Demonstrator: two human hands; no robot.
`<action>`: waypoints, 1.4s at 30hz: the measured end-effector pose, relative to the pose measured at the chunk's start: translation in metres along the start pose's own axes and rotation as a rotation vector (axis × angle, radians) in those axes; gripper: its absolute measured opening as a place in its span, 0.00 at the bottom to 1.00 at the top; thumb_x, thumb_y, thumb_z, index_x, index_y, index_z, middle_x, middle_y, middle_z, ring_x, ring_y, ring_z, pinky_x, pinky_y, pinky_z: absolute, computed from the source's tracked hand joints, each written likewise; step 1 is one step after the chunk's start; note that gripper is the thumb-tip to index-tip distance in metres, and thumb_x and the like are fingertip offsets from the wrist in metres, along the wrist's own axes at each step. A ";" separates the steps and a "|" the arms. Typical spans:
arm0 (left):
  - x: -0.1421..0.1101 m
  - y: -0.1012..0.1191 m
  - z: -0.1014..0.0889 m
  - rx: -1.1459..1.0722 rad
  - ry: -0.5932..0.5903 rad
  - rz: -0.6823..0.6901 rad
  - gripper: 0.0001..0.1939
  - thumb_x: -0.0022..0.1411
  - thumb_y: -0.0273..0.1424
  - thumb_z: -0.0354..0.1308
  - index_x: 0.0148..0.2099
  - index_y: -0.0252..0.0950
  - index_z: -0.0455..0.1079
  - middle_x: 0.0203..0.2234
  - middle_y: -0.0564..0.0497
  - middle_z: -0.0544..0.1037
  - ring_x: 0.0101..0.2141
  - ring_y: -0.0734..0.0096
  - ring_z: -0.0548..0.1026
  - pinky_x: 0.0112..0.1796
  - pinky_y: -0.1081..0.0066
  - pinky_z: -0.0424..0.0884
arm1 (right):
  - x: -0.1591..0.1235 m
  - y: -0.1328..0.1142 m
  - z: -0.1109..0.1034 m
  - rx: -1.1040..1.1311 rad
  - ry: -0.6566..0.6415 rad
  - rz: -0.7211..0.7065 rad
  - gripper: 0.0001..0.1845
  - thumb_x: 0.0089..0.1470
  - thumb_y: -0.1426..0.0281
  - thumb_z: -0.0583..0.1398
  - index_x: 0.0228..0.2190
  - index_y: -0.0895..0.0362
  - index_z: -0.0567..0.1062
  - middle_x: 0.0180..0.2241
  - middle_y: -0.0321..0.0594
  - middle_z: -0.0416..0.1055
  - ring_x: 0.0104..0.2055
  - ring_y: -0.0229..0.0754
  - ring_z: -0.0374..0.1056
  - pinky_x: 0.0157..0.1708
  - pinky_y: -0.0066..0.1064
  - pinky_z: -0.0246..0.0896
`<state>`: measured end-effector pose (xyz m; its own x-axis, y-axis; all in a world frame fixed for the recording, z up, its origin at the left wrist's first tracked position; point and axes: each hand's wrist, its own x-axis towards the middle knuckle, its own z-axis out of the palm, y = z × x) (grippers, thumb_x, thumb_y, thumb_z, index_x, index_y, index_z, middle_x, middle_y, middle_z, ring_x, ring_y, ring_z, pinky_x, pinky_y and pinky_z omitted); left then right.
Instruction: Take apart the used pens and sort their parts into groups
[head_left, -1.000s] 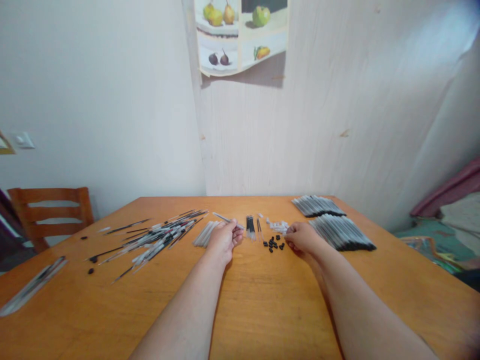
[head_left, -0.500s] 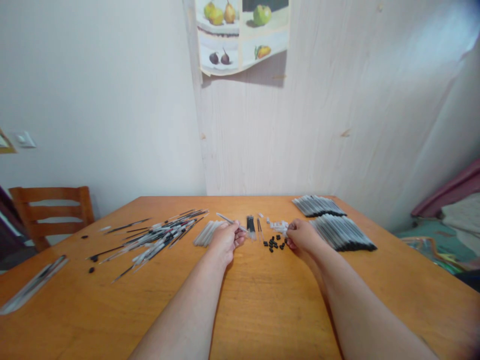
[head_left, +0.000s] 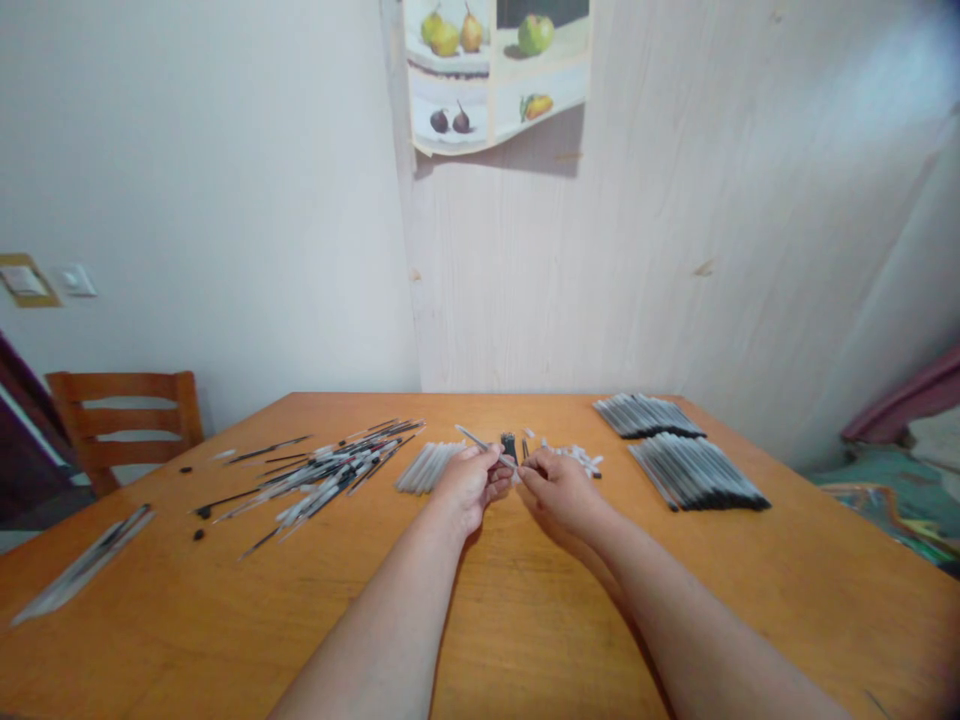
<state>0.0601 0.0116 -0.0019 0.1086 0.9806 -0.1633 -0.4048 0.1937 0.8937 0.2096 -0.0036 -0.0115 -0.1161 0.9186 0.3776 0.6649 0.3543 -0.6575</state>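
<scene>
My left hand (head_left: 469, 490) is closed around a clear pen barrel (head_left: 472, 437), which slants with its far end up to the left. The fingers of my right hand (head_left: 561, 492) pinch together right at the barrel's near end; whatever small piece they hold is too small to make out. Left of my left hand lies a row of clear barrels (head_left: 421, 468). Just beyond the fingertips stand out several short black-and-clear pieces (head_left: 508, 442) lying side by side. Small white parts (head_left: 585, 458) are scattered behind my right hand, which hides most of the black caps.
A loose heap of pens and refills (head_left: 330, 475) spreads over the left of the wooden table (head_left: 360, 580). Two rows of black-ended pens (head_left: 697, 475) lie at the right. A clear packet (head_left: 86, 565) rests near the left edge, with a chair (head_left: 124, 420) beyond it.
My right hand has moved left from beside the small black and white parts to the near end of the barrel. My left hand keeps its hold. The view has turned slightly left.
</scene>
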 end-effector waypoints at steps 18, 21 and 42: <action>0.026 0.028 -0.047 0.362 0.469 0.407 0.09 0.59 0.35 0.59 0.35 0.33 0.69 0.22 0.53 0.73 0.22 0.75 0.71 0.26 0.75 0.66 | 0.002 0.012 -0.026 -0.401 0.081 0.239 0.11 0.54 0.65 0.53 0.26 0.55 0.72 0.26 0.40 0.73 0.29 0.40 0.65 0.25 0.29 0.43; 0.031 0.019 -0.047 0.627 0.471 0.418 0.13 0.57 0.37 0.62 0.41 0.34 0.70 0.23 0.52 0.75 0.23 0.71 0.73 0.28 0.73 0.65 | 0.001 0.007 -0.021 -0.515 0.058 0.292 0.12 0.55 0.64 0.53 0.29 0.54 0.74 0.30 0.43 0.75 0.31 0.43 0.67 0.25 0.30 0.43; 0.002 0.054 -0.063 1.594 0.513 0.305 0.15 0.61 0.35 0.48 0.36 0.42 0.78 0.36 0.43 0.81 0.38 0.58 0.77 0.33 0.68 0.65 | 0.003 0.015 -0.021 -0.370 0.042 0.239 0.18 0.59 0.61 0.52 0.27 0.55 0.76 0.29 0.42 0.75 0.32 0.40 0.66 0.26 0.29 0.44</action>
<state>-0.0185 0.0263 0.0200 -0.2068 0.9437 0.2583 0.9251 0.1027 0.3655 0.2348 0.0007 -0.0073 0.0976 0.9567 0.2744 0.8899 0.0395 -0.4544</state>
